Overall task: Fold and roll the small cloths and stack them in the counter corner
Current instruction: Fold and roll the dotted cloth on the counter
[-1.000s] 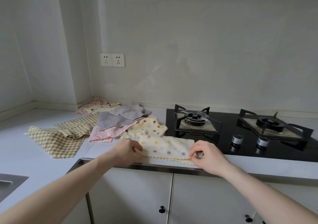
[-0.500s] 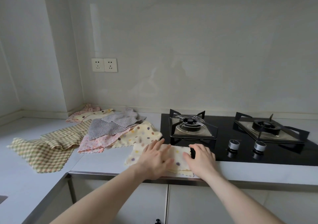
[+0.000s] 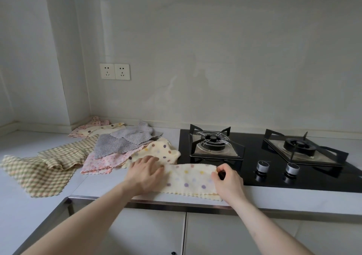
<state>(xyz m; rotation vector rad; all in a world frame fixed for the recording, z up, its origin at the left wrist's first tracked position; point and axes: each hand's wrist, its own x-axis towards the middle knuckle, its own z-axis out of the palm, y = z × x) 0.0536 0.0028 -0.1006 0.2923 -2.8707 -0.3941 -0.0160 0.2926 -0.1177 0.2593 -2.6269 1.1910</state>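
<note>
A cream cloth with coloured dots (image 3: 191, 180) lies folded in a long strip at the counter's front edge. My left hand (image 3: 145, 173) presses flat on its left end, fingers spread. My right hand (image 3: 227, 180) pinches the strip's upper right corner between thumb and fingers. Behind lie loose cloths: another cream dotted one (image 3: 159, 151), a pink one (image 3: 101, 161), two grey ones (image 3: 117, 144), and a green checked one (image 3: 41, 168). More pink and cream cloths (image 3: 94, 128) lie in the counter corner by the wall.
A black two-burner gas hob (image 3: 252, 153) sits right of the cloths, with two knobs (image 3: 262, 165) close to my right hand. A double socket (image 3: 114, 71) is on the wall. Cabinet doors (image 3: 156, 235) are below the steel counter edge.
My hands slid apart along the folded cloth, the left to its left end and the right to its right corner, which it now pinches. The strip lies flatter and longer.
</note>
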